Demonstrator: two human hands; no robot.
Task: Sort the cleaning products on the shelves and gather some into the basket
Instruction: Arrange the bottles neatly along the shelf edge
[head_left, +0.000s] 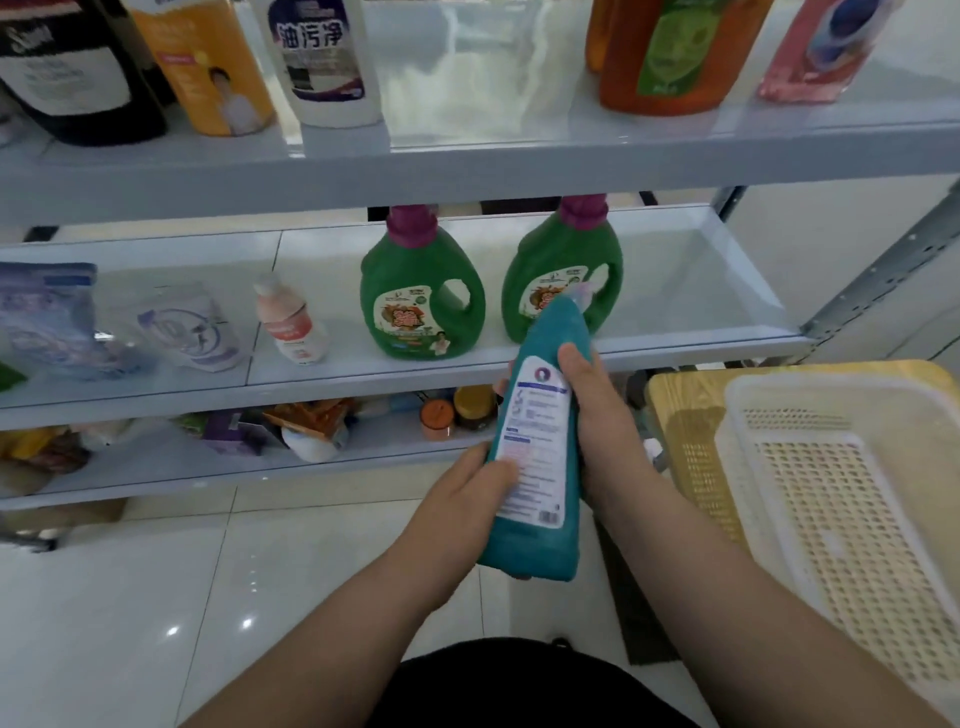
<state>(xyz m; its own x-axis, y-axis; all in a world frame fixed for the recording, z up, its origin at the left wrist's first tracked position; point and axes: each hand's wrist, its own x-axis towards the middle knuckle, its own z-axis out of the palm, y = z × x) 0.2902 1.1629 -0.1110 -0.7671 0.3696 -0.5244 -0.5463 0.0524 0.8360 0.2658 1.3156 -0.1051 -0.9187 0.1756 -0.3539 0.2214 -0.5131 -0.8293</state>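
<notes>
A teal bottle (535, 457) is being held in front of the shelves (467, 358), label up, gripped at its lower part by the left hand (467, 499) and around its middle by the right hand (597, 415). A white basket (852, 467) is being kept just to the right.

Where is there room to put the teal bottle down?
The middle shelf is bare to the right of the right-hand green jug. The top shelf has a gap between the white bottle and the orange bottle. The white basket looks empty. The bottom shelf is crowded.
</notes>
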